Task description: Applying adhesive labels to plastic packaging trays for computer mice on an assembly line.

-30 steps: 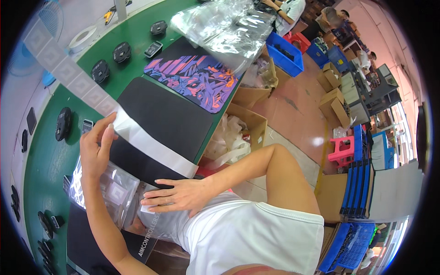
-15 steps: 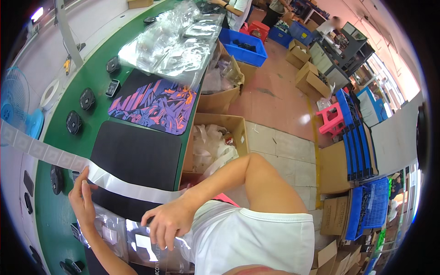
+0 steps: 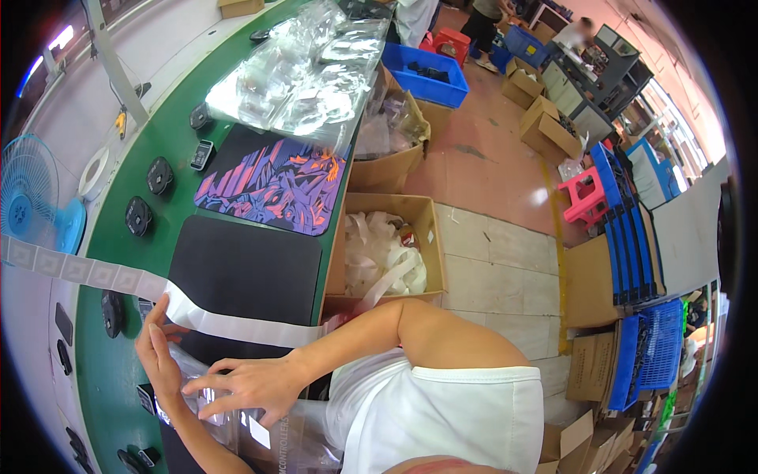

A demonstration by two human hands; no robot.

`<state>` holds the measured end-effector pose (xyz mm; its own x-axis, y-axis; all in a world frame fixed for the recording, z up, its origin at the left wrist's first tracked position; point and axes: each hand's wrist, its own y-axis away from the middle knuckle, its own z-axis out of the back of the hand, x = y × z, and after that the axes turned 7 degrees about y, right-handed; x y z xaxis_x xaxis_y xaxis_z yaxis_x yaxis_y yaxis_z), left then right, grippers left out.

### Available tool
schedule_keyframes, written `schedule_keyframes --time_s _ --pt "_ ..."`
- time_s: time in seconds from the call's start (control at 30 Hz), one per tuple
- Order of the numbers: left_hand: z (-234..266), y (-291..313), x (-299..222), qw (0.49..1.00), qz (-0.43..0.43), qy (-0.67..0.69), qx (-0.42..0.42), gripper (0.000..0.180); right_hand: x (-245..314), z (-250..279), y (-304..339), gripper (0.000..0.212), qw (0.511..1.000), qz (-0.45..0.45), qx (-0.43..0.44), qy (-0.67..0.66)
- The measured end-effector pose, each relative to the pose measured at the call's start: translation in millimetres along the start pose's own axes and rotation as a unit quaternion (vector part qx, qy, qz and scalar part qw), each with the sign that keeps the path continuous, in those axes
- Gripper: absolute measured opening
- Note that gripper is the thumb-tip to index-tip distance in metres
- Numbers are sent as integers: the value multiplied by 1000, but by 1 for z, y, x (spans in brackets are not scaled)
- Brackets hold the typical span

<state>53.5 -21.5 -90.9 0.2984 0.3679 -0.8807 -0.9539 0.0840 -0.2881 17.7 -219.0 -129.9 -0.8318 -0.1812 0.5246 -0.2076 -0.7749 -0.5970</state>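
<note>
A long white strip of labels (image 3: pixel 69 268) runs from beside the fan to my right forearm. Square labels show on its left part, and its right part is plain and shiny. At the bend between them, my left hand (image 3: pixel 162 359) has its fingertips on the lower edge, seemingly pinching it. Lower down, my right hand (image 3: pixel 251 387) spreads its fingers over a clear plastic bag (image 3: pixel 304 430) with a small white label (image 3: pixel 259 433) on it. It hides part of the bag. A black mat (image 3: pixel 245 268) lies just beyond the strip.
Farther along the green table (image 3: pixel 106 355) are a patterned mat (image 3: pixel 272 186), a heap of clear bags (image 3: pixel 292 87) and several round black devices (image 3: pixel 138 215). A blue fan (image 3: pixel 35 197) stands left. Open cartons (image 3: pixel 434 245) flank the table's right edge.
My right hand has moved left over the bag, and its curled fingers have spread. My left hand stays at the strip's bend. The whole view has shifted slightly.
</note>
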Motion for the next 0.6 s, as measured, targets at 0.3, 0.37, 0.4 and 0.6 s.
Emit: schedule_keyframes --time_s 0.3,0.37,0.4,0.6 --pt "12 -3 6 976 37 214 -28 76 3 -11 4 126 983 -137 -87 -90" --pt "12 0 3 969 35 242 -38 75 9 -9 4 126 971 -186 -73 -127" --pt "11 -1 2 962 32 268 -50 74 11 -6 3 126 957 -233 -59 -164" --pt "16 -2 -7 939 14 331 -91 80 7 -9 3 116 959 -211 -111 -152"
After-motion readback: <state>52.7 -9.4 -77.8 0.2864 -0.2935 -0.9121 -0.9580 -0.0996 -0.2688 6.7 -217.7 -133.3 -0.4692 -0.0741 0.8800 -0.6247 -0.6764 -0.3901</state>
